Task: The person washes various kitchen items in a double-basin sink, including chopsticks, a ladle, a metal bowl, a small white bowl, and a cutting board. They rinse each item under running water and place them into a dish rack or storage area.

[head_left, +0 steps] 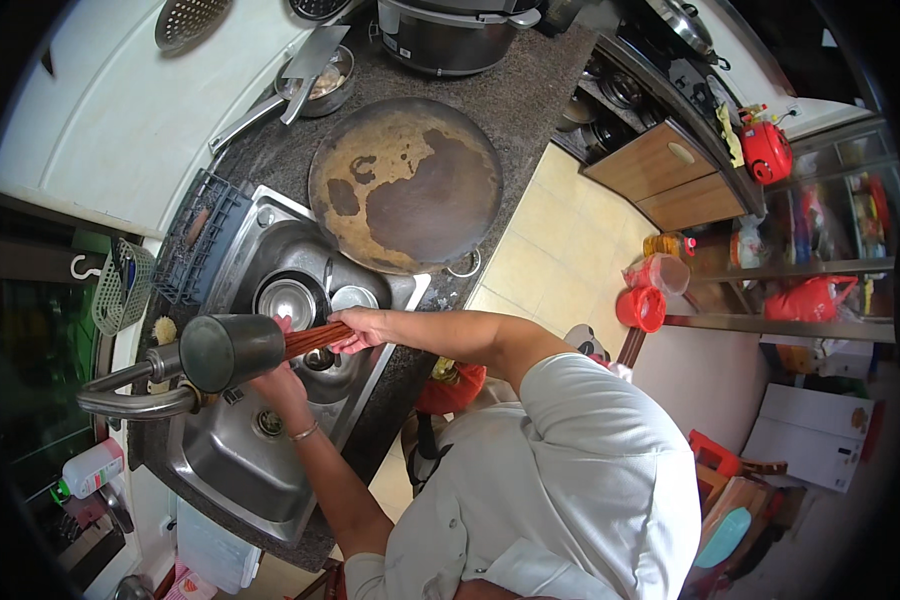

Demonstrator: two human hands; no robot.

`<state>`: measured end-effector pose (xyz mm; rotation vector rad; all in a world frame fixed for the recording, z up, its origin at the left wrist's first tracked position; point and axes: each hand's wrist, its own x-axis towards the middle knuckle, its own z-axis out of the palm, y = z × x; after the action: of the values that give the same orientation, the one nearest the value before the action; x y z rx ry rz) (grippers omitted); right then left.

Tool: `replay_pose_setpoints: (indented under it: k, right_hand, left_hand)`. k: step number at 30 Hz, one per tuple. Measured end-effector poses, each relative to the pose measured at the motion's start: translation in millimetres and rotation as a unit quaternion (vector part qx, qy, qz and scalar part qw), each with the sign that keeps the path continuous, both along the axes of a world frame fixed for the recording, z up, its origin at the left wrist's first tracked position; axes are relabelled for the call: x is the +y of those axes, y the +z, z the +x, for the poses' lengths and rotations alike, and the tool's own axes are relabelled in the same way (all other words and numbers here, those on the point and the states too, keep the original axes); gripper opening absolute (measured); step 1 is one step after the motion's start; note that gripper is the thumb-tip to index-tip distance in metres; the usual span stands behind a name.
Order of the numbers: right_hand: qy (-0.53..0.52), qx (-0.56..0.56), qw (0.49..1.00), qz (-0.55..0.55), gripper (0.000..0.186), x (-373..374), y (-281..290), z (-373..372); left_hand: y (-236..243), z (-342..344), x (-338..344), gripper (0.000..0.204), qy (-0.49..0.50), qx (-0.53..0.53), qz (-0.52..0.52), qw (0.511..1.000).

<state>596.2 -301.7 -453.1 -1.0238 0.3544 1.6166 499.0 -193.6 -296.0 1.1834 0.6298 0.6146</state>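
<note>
My right hand (360,330) is closed round a bundle of reddish wooden chopsticks (310,338), held level over the steel double sink (230,460). My left hand (277,380) is at the bundle's left end, its fingertips closed against it, mostly hidden behind a grey cylindrical faucet fitting (230,352) on a curved steel spout (130,403). Beneath the chopsticks, steel bowls and pans (288,300) lie in the far basin. A large round stained pan or board (405,185) rests beside the sink.
A dish rack (190,240) borders the sink. Farther back are a black cooker (450,40) and a pot with cleavers (325,95). On the right are a stove counter (650,90), red bucket (640,308), oil jug (667,244) and shelving (790,270). A detergent bottle (95,468) is at left.
</note>
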Motion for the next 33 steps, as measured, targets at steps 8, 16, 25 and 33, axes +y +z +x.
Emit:
replay_pose_setpoints:
  k: [8, 16, 25, 33]
  right_hand:
    - [0.016, -0.076, 0.994, -0.077, 0.031, 2, 26, -3]
    - [0.028, -0.013, 0.999, 0.024, 0.031, -1, 8, -4]
    - [-0.03, -0.036, 0.998, -0.036, 0.025, -2, 4, 1]
    - [-0.003, -0.003, 1.0, -0.019, 0.025, 0, 1, -1]
  left_hand:
    - [-9, 16, 7, 0.014, -0.136, -0.224, -0.065, 0.963]
    - [-26, 7, 15, 0.003, 0.264, -0.009, -0.079, 0.961]
    - [10, -16, -15, 0.016, -0.028, 0.037, 0.083, 0.995]
    - [-1, -8, -7, 0.011, 0.065, 0.107, 0.19, 0.974]
